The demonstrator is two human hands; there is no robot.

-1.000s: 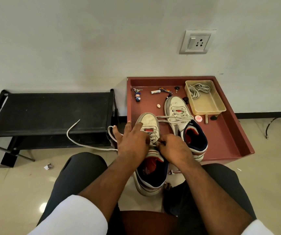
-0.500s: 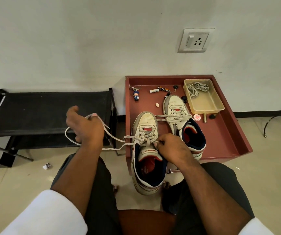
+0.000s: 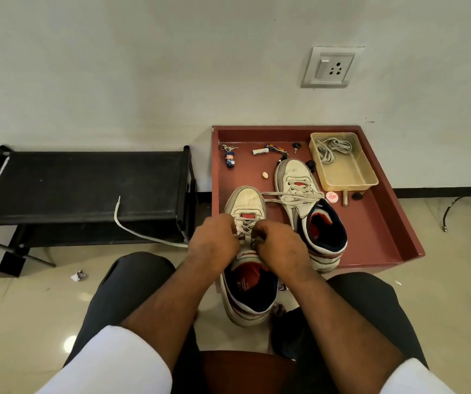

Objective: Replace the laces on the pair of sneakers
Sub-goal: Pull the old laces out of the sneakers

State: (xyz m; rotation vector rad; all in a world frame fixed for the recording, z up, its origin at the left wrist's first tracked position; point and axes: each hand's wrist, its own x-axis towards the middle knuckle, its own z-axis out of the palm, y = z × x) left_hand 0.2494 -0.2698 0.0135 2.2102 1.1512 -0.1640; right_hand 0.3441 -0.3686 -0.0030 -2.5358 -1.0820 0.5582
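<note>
I am pinching the lace point(image 3: 246, 229) over the near sneaker point(image 3: 248, 285) with both grips: my left hand point(image 3: 213, 242) and right hand point(image 3: 281, 243) are curling tight at its eyelets. That shoe is overhanging the near edge of the red tray point(image 3: 382, 240), heel toward my knees. The second sneaker point(image 3: 311, 211) is lying just beside it inside the tray. A loose lace end point(image 3: 132, 227) is trailing left toward the black rack point(image 3: 80, 183).

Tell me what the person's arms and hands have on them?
Both forearms are bare. The left hand and right hand wear no gloves; no rings or watch show. White sleeves are pushed up near the elbows, above dark trousers.
</note>
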